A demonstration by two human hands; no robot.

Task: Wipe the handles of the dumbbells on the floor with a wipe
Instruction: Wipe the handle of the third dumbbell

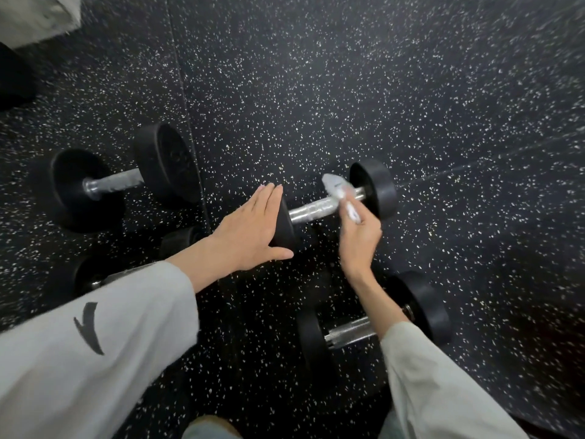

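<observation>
Several black dumbbells with silver handles lie on the speckled floor. On the middle dumbbell (313, 210), my left hand (250, 229) rests flat and spread against the left weight head. My right hand (359, 239) pinches a white wipe (337, 188), which touches the right end of that dumbbell's handle beside the right head. A larger dumbbell (123, 180) sits to the far left. Another dumbbell (348, 332) is near me, partly under my right forearm. A fourth dumbbell (95, 277) is mostly hidden by my left sleeve.
The black rubber floor (348, 90) with white specks has seams running up at the left and out to the right. A pale object (34, 17) and a dark shape sit at the top left corner. My knee (209, 427) shows at the bottom.
</observation>
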